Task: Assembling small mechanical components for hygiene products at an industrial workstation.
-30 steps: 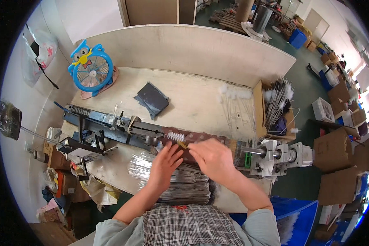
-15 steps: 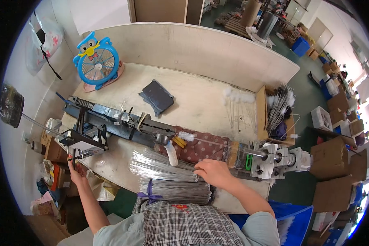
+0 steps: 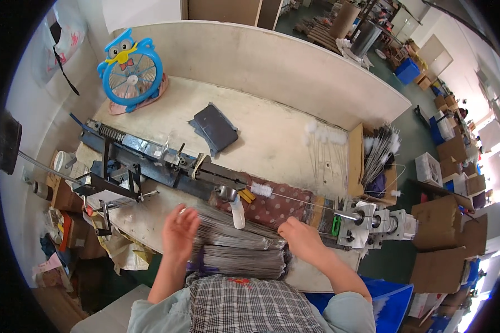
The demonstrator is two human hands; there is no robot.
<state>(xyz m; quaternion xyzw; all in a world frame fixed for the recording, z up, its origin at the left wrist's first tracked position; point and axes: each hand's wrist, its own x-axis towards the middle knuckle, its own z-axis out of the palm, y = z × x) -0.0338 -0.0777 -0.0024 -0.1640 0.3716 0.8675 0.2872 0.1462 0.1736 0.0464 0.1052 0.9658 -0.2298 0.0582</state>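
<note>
My left hand (image 3: 180, 232) is raised beside the left ends of a loose bundle of thin metal wires (image 3: 233, 226), its fingers loosely curled and apart, with nothing seen in them. At the bundle's right end, my right hand (image 3: 304, 240) has its fingertips pinched together; what they hold, if anything, is too small to see. Across the bench machine (image 3: 150, 161), a white bristle brush (image 3: 261, 191) on a thin wire stem stretches toward the metal spindle (image 3: 366, 216) on the right. A lever with a white wrapped handle (image 3: 237, 213) hangs over the loose wires.
A second wire bundle (image 3: 244, 262), tied with purple, lies close to my body. Behind the machine are a blue fan (image 3: 132, 79) and a dark flat pad (image 3: 215, 129). Finished-looking brushes fill a cardboard box (image 3: 356, 155). A black metal frame (image 3: 108, 188) stands left.
My left hand has come away from the black frame's lower end and moved right to the wires. My right hand has shifted slightly right, and the frame's lever has changed position.
</note>
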